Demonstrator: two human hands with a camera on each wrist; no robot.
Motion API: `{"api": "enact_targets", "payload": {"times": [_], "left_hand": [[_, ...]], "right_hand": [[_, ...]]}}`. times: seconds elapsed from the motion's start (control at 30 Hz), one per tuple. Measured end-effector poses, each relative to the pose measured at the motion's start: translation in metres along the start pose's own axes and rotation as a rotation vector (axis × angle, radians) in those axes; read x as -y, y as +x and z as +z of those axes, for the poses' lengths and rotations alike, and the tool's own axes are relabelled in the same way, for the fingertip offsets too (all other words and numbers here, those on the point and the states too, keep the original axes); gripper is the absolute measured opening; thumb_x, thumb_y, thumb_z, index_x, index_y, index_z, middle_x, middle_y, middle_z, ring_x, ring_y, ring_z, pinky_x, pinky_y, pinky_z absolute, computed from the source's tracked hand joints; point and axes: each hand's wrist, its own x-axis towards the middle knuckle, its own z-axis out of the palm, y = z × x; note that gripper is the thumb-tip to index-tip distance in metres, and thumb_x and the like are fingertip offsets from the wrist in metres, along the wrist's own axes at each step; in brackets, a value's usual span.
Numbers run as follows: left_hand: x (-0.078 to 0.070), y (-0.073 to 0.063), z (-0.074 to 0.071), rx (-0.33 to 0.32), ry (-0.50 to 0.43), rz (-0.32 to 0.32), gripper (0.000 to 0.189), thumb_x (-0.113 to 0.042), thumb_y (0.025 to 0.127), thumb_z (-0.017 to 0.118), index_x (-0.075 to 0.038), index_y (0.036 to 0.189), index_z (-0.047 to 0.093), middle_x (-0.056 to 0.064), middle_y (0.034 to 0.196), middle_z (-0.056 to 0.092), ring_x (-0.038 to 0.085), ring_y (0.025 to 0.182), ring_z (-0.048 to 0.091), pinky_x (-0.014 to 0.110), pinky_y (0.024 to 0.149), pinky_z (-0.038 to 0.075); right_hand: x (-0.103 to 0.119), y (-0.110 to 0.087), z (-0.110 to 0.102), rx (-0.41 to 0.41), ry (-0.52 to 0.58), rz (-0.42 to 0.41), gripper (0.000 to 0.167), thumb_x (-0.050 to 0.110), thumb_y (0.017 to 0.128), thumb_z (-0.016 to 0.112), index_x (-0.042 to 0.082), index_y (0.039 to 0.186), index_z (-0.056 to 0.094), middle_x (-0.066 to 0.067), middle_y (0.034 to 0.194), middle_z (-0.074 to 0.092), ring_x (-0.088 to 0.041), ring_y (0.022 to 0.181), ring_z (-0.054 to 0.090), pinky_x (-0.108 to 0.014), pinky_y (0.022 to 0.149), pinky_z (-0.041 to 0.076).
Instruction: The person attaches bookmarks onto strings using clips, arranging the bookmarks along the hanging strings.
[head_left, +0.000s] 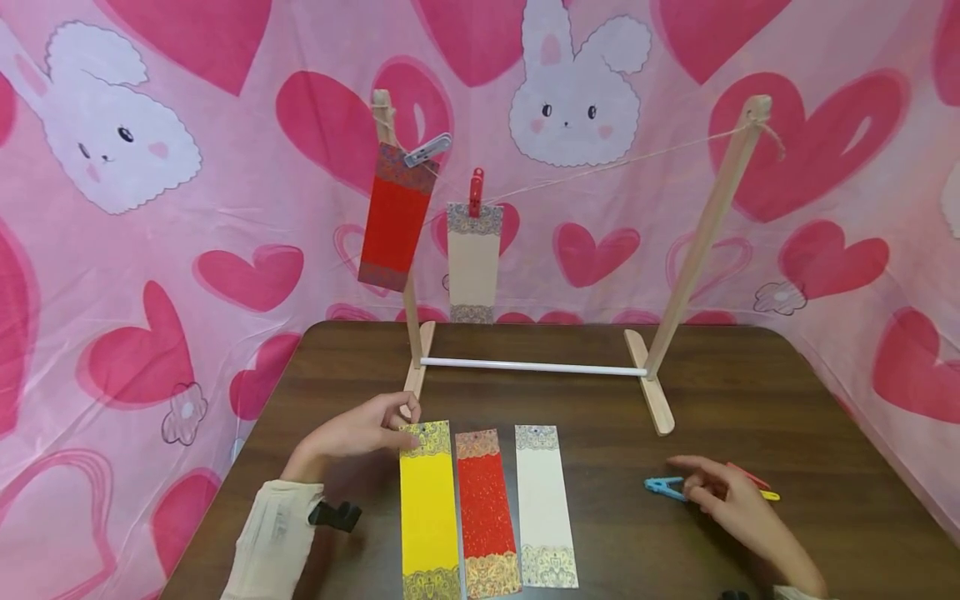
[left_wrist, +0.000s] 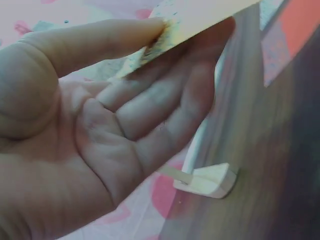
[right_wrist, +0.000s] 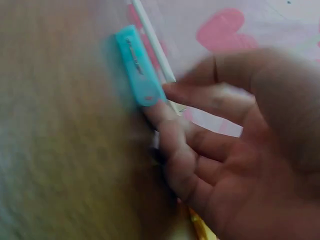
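My left hand (head_left: 360,429) pinches the top of a yellow paper strip (head_left: 429,521) with patterned ends, thumb on its face and fingers behind. Beside that strip lie a red one (head_left: 486,504) and a white one (head_left: 542,500), both with lace-like borders. At the right, my right hand (head_left: 731,500) is at a blue clothespin (head_left: 663,487). Its fingertips reach the pin's end in the right wrist view, where blur hides the exact contact; the index finger stretches past it. Partly behind this hand show a red clothespin (head_left: 750,477) and a yellow one (head_left: 770,495).
A wooden stand (head_left: 701,250) with a string (head_left: 600,167) between two posts stands at the back. A pale clip (head_left: 429,150) holds a red card (head_left: 397,221) there, a red clothespin (head_left: 476,192) a white card (head_left: 472,267). A white rod (head_left: 532,366) joins the feet.
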Motion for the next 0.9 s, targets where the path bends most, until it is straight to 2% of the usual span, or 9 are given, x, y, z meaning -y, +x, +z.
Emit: {"api": "enact_targets", "payload": {"times": [0.13, 0.2, 0.3, 0.43, 0.47, 0.6, 0.8, 0.9], "left_hand": [[-0.007, -0.006, -0.003, -0.043, -0.093, 0.031, 0.036, -0.01, 0.091, 0.072, 0.003, 0.111, 0.046, 0.018, 0.1, 0.073, 0.034, 0.091, 0.072, 0.045, 0.082, 0.058], [-0.01, -0.007, -0.003, -0.07, -0.118, 0.061, 0.037, -0.01, 0.092, 0.071, 0.003, 0.114, 0.044, 0.018, 0.102, 0.073, 0.035, 0.091, 0.072, 0.045, 0.083, 0.058], [-0.015, -0.008, -0.002, -0.114, -0.151, 0.091, 0.04, -0.008, 0.092, 0.07, 0.001, 0.12, 0.043, 0.02, 0.102, 0.072, 0.036, 0.09, 0.072, 0.041, 0.086, 0.058], [-0.02, -0.006, 0.002, -0.185, -0.178, 0.105, 0.039, -0.008, 0.092, 0.07, -0.001, 0.121, 0.045, 0.018, 0.103, 0.073, 0.034, 0.089, 0.07, 0.036, 0.088, 0.056], [-0.022, -0.006, 0.003, -0.206, -0.186, 0.105, 0.037, -0.008, 0.092, 0.07, -0.001, 0.12, 0.047, 0.016, 0.103, 0.073, 0.032, 0.089, 0.07, 0.035, 0.089, 0.056], [-0.028, -0.004, 0.008, -0.286, -0.213, 0.128, 0.027, -0.008, 0.091, 0.071, -0.001, 0.11, 0.054, 0.01, 0.098, 0.075, 0.026, 0.088, 0.07, 0.033, 0.09, 0.054], [-0.04, 0.006, 0.024, -0.349, -0.259, 0.202, 0.022, -0.007, 0.091, 0.071, -0.002, 0.107, 0.056, 0.005, 0.086, 0.073, 0.019, 0.081, 0.063, 0.032, 0.081, 0.054], [-0.046, 0.009, 0.032, -0.384, -0.275, 0.227, 0.021, -0.006, 0.091, 0.071, -0.001, 0.106, 0.056, 0.003, 0.083, 0.071, 0.017, 0.077, 0.06, 0.028, 0.072, 0.052]], "right_hand": [[0.002, 0.001, 0.0, 0.091, 0.038, 0.089, 0.047, 0.016, 0.087, 0.077, 0.0, 0.127, 0.059, 0.001, 0.08, 0.061, -0.007, 0.064, 0.052, -0.023, 0.055, 0.043], [0.0, 0.002, 0.001, 0.096, 0.026, 0.052, 0.046, 0.012, 0.084, 0.079, -0.002, 0.123, 0.06, 0.003, 0.079, 0.059, -0.006, 0.063, 0.051, -0.023, 0.054, 0.042], [-0.002, 0.004, 0.005, 0.062, -0.026, 0.017, 0.035, 0.007, 0.082, 0.08, 0.0, 0.112, 0.064, 0.006, 0.076, 0.056, -0.004, 0.061, 0.049, -0.022, 0.053, 0.041], [-0.002, 0.004, 0.009, 0.002, -0.058, 0.059, 0.023, 0.01, 0.084, 0.078, 0.005, 0.104, 0.067, 0.007, 0.073, 0.054, -0.004, 0.061, 0.048, -0.022, 0.054, 0.04], [-0.002, 0.004, 0.009, -0.014, -0.049, 0.064, 0.021, 0.011, 0.086, 0.077, 0.006, 0.103, 0.067, 0.006, 0.074, 0.055, -0.005, 0.061, 0.049, -0.022, 0.054, 0.04], [-0.002, 0.003, 0.009, -0.059, -0.056, -0.01, 0.016, 0.013, 0.092, 0.072, 0.007, 0.106, 0.069, 0.002, 0.077, 0.062, -0.01, 0.063, 0.055, -0.025, 0.056, 0.045], [0.004, 0.006, 0.001, -0.099, 0.04, 0.009, 0.022, 0.013, 0.099, 0.063, 0.001, 0.117, 0.063, -0.01, 0.096, 0.07, -0.01, 0.08, 0.067, -0.025, 0.066, 0.054], [0.013, 0.008, -0.002, -0.125, 0.055, -0.031, 0.024, 0.011, 0.099, 0.062, -0.001, 0.12, 0.062, -0.014, 0.099, 0.071, -0.011, 0.085, 0.069, -0.023, 0.071, 0.056]]}}
